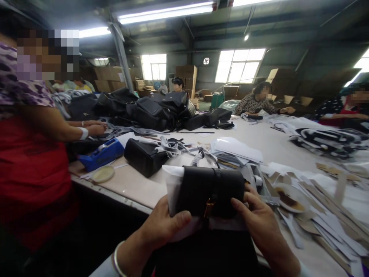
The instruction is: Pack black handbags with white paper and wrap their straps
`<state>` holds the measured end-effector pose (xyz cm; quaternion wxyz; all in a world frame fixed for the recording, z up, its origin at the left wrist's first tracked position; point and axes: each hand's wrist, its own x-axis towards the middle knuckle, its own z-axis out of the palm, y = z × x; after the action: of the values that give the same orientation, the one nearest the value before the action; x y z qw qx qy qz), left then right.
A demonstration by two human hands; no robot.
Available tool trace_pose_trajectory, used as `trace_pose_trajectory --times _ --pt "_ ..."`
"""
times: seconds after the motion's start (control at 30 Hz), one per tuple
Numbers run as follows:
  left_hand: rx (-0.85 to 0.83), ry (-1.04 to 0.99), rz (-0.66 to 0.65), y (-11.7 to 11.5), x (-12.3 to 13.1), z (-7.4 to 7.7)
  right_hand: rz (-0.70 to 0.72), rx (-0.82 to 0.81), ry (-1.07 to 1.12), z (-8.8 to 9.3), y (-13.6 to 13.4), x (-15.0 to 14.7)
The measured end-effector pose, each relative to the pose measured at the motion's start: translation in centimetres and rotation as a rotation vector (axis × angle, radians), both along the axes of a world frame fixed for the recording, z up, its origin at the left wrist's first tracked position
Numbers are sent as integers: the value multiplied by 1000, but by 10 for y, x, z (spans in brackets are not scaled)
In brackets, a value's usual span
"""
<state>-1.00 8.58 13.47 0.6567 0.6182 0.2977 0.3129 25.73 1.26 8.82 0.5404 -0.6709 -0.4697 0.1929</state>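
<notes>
Black rectangular flap handbag (225,190), held at the pale table's (137,192) near edge

At its ten o'clock, a blue plastic tape dispenser (98,157) holds a roll (102,147). The left hand (165,225), thumb in front, clamps white paper (172,182) and handbag; the right hand (258,209) pinches the other end. At three o'clock, a round white dish (288,207) holds something brown.

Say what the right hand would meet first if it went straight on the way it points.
The black bag: the right hand is holding its side, thumb on the front. What lies next in line beyond it is hard to tell, as depth is unclear.
</notes>
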Motion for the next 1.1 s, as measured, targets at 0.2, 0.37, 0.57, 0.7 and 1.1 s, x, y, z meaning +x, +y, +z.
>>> trace_pose_trajectory --times 0.2,0.37,0.57,0.7,1.1 --pt "-147 -136 13 -7 -3 0 59 -2 -25 1 -2 3" --pt "-218 -33 145 -5 0 -4 62 5 -53 -2 1 2" --pt "-296 -57 290 16 5 -16 89 -3 -1 -24 1 3" --pt "-382 -82 330 25 5 -22 17 77 -135 -20 -10 0" --pt "-442 -101 383 34 8 -19 344 59 -537 2 -31 -11"
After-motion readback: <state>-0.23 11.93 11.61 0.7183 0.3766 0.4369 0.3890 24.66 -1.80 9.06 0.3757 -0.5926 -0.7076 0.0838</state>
